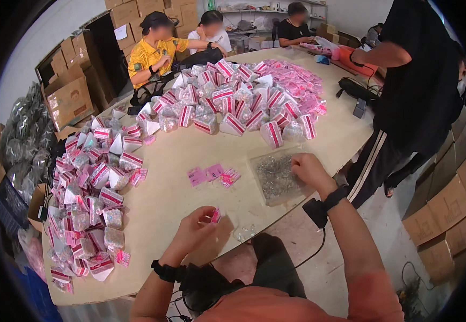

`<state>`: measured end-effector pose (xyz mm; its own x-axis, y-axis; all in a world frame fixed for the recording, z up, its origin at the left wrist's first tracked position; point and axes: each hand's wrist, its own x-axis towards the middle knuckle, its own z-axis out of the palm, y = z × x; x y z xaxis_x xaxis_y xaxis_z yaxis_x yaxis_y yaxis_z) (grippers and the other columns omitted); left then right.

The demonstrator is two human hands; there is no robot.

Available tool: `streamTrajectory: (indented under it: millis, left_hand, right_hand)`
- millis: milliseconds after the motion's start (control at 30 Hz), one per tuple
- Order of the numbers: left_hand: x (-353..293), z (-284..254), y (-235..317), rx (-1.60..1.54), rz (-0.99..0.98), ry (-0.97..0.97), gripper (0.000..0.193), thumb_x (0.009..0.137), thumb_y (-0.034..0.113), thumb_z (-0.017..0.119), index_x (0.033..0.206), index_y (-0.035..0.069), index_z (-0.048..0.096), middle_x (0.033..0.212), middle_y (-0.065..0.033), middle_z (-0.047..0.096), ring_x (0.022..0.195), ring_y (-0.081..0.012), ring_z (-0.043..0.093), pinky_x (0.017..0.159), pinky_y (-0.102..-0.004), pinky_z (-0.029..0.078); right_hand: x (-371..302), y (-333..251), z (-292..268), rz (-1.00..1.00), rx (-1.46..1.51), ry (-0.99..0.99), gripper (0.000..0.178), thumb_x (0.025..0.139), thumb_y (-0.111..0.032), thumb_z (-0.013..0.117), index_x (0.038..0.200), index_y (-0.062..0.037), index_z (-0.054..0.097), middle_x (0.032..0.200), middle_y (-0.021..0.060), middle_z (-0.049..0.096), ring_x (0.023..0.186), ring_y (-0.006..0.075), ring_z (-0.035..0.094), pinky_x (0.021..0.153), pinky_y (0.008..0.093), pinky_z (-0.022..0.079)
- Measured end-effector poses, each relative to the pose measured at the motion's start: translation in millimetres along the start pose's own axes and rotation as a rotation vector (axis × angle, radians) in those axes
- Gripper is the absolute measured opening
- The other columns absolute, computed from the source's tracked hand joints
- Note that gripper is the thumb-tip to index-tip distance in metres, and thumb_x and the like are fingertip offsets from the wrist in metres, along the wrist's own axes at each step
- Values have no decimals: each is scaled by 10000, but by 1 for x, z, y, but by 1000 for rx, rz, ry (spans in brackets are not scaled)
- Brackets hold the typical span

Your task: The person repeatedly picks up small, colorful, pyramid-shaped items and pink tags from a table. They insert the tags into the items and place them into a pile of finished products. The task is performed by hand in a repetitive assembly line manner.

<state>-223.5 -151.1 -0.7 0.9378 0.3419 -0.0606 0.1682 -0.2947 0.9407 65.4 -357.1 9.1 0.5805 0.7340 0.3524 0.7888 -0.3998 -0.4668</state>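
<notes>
Head view: left hand (196, 227) holds a pink card (215, 216).

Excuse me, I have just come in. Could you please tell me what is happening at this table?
A seated person holds a small pink card in the left hand. The right hand is at a clear plastic tray of small metal pieces; whether its fingers grip one is unclear. More pink cards lie on the table between. Pink-labelled clear bags are heaped at the left and far side, and other people are around the table.
</notes>
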Motion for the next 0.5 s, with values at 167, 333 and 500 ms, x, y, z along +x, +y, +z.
streamTrajectory:
  millis: [167, 333, 500]
  left_hand:
    - [-3, 1, -4, 14, 53, 15, 386, 775, 93, 611, 1131, 1, 498, 913, -116, 606, 755, -148, 601, 696, -270, 478]
    - [-6, 3, 5, -90, -44, -25, 360, 795, 83, 590, 1134, 8, 495, 960, -78, 579, 838, -140, 566, 742, -273, 463]
    - [-10, 3, 2, -127, -20, -27, 358, 805, 76, 577, 1144, 7, 486, 988, -63, 567, 897, -137, 543, 784, -281, 451]
  right_hand:
    - [3, -8, -12, 94, 105, 56, 81, 682, -57, 522, 707, 7, 563, 662, 176, 573, 632, 309, 578, 595, 387, 445]
    - [1, -22, -17, 331, 488, -51, 38, 721, -21, 507, 708, 6, 531, 628, 96, 576, 617, 184, 613, 500, 299, 454]
    - [-6, -42, -17, 447, 927, -16, 34, 755, 17, 497, 760, -16, 501, 758, 104, 597, 591, 151, 609, 456, 202, 436]
